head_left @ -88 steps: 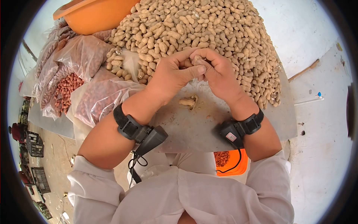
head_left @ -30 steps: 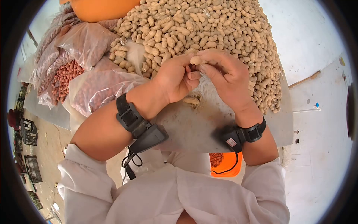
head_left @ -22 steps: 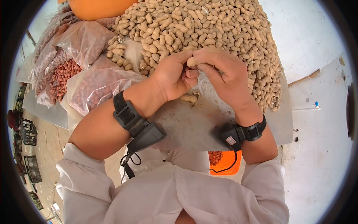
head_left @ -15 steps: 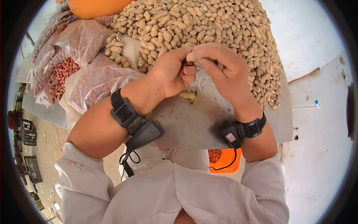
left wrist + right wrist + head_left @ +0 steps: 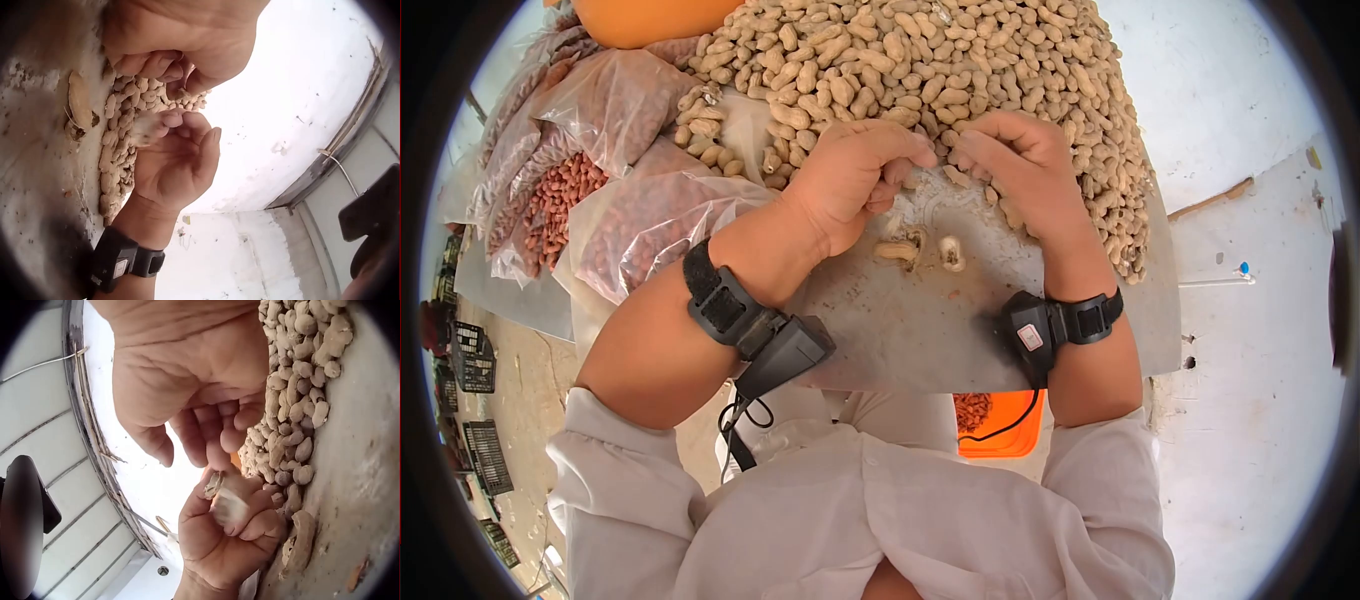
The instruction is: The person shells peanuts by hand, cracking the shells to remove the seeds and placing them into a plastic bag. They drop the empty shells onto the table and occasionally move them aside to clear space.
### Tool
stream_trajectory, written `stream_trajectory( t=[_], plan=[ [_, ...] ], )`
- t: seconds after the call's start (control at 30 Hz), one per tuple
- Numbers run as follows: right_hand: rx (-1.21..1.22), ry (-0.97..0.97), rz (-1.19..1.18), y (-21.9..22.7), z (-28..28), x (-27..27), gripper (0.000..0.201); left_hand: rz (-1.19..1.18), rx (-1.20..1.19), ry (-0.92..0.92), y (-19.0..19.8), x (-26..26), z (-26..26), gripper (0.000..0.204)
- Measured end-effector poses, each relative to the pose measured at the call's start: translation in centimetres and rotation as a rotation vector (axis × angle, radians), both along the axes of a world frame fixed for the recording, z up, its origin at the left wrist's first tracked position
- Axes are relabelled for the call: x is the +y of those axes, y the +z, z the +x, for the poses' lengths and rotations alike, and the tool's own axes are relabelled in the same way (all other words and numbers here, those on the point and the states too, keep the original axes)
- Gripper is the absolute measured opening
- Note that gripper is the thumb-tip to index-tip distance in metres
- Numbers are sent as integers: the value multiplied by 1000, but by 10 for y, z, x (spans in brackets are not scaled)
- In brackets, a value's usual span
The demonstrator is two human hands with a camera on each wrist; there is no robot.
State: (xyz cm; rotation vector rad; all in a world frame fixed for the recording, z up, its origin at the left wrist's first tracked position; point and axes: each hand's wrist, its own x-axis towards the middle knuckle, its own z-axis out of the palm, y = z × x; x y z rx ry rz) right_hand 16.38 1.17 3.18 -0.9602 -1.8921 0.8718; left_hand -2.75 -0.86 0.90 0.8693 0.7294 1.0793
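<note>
My left hand (image 5: 845,185) pinches a peanut (image 5: 214,485) between thumb and index finger, its shell broken at the near end. The other fingers curl toward the palm. Just to its right, my right hand (image 5: 1030,175) is apart from it, with loosely bent fingers and nothing held. In the right wrist view, a pale piece of shell (image 5: 230,509) is blurred in the air below the fingers; the head view has this shell piece (image 5: 951,253) over the table. Beside it on the tabletop lies a cracked peanut shell (image 5: 895,250).
A large heap of unshelled peanuts (image 5: 1000,60) covers the far part of the grey table (image 5: 880,350). Plastic bags of red kernels (image 5: 640,240) and an orange basin (image 5: 655,20) are at the left. Below the table's near edge is an orange container (image 5: 1010,430). A white wall (image 5: 1250,420) stands right.
Both hands held the peanut together, then drew apart: the right hand has let go and shifted right, the left has moved slightly left. A pale shell piece has come into view between them.
</note>
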Motion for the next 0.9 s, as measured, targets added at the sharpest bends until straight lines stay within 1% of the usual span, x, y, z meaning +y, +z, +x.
stream_trajectory(
  t=[0.03, 0.1, 0.2, 0.3, 0.4, 0.5, 0.6, 0.7, 0.73, 0.8, 0.9],
  plan=[
    [-96, -57, 76, -1, -1, 1, 11, -11, 1, 24, 0, 0, 1, 15],
    [-287, -170, 228, -4, -3, 2, 10, 12, -91, 42, -4, 4, -1, 17],
    [-432, -216, 283, -10, 2, 7, 13, 15, -180, 98, -1, 4, -1, 20],
    [-671, -218, 169, -5, 1, 3, 14, 14, -212, 121, -1, 5, -2, 21],
    [-815, -247, 275, -8, -4, 1, 14, 22, -223, 121, -2, 5, -2, 21],
    [-868, -269, 299, -14, -5, 4, 12, 23, -215, 114, -2, 6, -2, 19],
    [-735, -226, 271, -14, -6, 6, 15, 42, -158, 93, -4, 8, 0, 18],
    [-77, -159, 14, -15, -7, 6, 17, 61, -95, 75, -5, 7, 1, 15],
    [2, -123, -28, -14, -8, 4, 18, 66, -77, 70, -4, 6, 1, 14],
    [160, -50, -109, -9, -12, -1, 19, 104, 2, 71, -4, 4, 3, 16],
    [116, -26, -55, -8, -17, -5, 15, 179, 98, 99, -4, 4, 5, 18]
  ],
)
